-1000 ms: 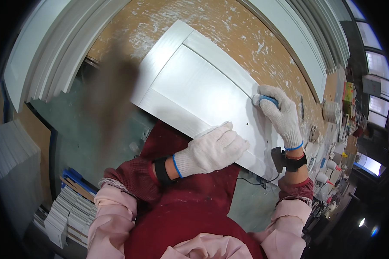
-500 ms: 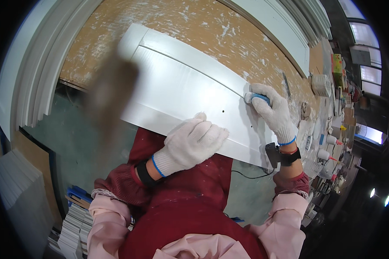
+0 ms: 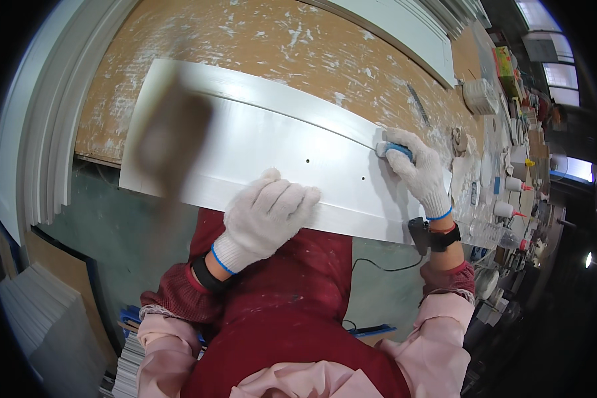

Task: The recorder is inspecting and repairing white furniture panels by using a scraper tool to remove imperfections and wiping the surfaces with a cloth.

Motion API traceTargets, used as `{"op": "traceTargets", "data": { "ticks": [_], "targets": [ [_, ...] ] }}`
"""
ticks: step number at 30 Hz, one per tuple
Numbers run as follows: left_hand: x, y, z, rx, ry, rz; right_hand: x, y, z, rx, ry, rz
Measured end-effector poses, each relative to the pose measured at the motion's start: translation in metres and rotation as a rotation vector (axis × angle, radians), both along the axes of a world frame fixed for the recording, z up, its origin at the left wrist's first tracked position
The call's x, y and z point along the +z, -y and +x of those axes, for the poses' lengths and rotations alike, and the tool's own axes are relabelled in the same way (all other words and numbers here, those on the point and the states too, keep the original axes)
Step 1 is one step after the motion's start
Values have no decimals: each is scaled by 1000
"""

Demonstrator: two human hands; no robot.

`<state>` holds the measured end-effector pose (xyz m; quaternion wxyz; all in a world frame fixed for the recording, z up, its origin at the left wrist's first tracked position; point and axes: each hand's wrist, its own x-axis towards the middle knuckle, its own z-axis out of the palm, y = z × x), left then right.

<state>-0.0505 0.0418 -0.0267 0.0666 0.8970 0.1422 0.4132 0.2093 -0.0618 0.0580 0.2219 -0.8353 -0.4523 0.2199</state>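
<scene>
Workbench (image 3: 378, 73), tan and streaked with white, lies beneath and beyond the white panel (image 3: 245, 139), which serves as landmark; stacked white boards (image 3: 43, 113) stand left of the panel, their edges bent by the lens; the panel itself lies flat on the bench, one long edge facing the wearer and projecting past the bench at the left end; maroon apron (image 3: 278, 278) on the near side of the panel; a blurred brown shape (image 3: 176, 132), identity unclear, covers part of the panel's left end in view.

Left hand (image 3: 268, 215), white knitted glove, at the panel's near edge left of its middle; fingers together and slightly bent, thumb over the top face; cannot tell whether it grips the edge; right hand (image 3: 418, 166), likewise gloved, over the panel's right end, closed around a small blue tool (image 3: 399, 152); the tool sits by the groove along the panel's far side; plastic bottles (image 3: 511, 184) with red tips, right of the panel; two dark holes (image 3: 307, 160) in the panel's face, between the hands.
</scene>
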Motion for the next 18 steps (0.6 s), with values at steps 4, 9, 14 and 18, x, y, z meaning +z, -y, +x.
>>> {"op": "traceTargets", "data": {
  "ticks": [4,9,14,18],
  "targets": [
    [-1,-1,-1,10,-38,31,4,17,6,-87,-17,-30],
    [5,5,3,4,-5,-224,4,38,14,-188,-83,-31],
    [4,3,-1,-37,-31,-317,-4,64,28,-163,12,53],
    [9,-3,-3,-123,-101,-56,-5,82,35,-322,-120,71]
  ]
}}
